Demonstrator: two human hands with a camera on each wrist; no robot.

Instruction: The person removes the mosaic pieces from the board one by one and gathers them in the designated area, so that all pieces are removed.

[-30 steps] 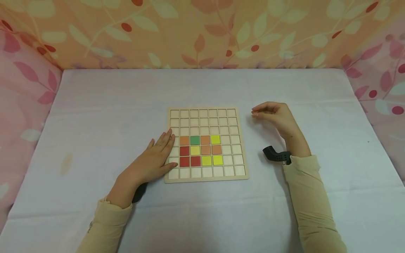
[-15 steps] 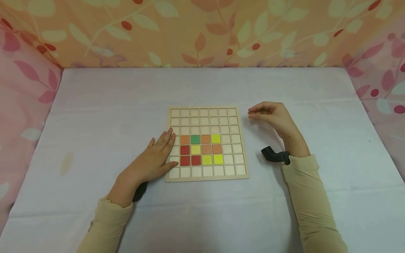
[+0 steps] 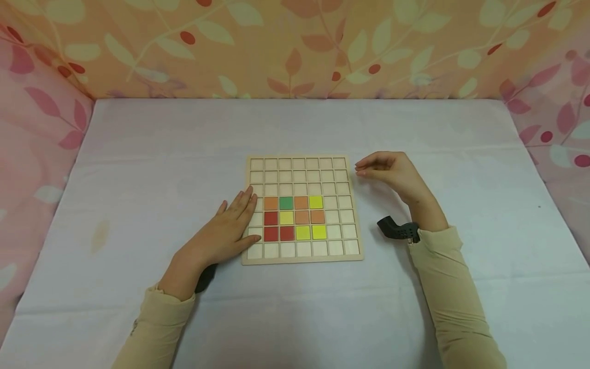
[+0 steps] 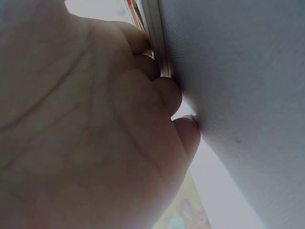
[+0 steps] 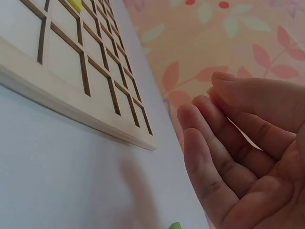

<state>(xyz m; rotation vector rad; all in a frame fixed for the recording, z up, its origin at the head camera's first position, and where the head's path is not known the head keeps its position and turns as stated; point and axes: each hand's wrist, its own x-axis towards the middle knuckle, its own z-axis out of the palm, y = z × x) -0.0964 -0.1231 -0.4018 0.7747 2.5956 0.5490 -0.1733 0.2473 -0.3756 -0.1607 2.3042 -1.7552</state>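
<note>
A wooden grid board [image 3: 302, 260] lies flat on the table. Coloured square tiles fill a block of its cells: a green tile [image 3: 286, 203] and orange ones [image 3: 301, 203] in the upper row, red tiles [image 3: 271, 233] and yellow tiles [image 3: 302, 233] lower down. My left hand [image 3: 221, 233] rests on the board's left edge with fingers extended. In the left wrist view, its fingertips [image 4: 167, 95] sit by the board's side. Just off the upper right edge hovers my right hand [image 3: 392, 171], fingers loosely bent, thumb near the fingertips. No object shows between them [image 5: 238, 133].
A small green corner [image 5: 176, 225] shows at the bottom of the right wrist view; its kind is unclear. White cloth covers the table [image 3: 295, 318]. Patterned curtains [image 3: 295, 46] stand behind and at both sides. A black camera mount [image 3: 396, 228] sticks out from the right wrist.
My right hand has drifted left, closer to the board's upper right edge. The left hand stays on the board, and the tiles keep their cells.
</note>
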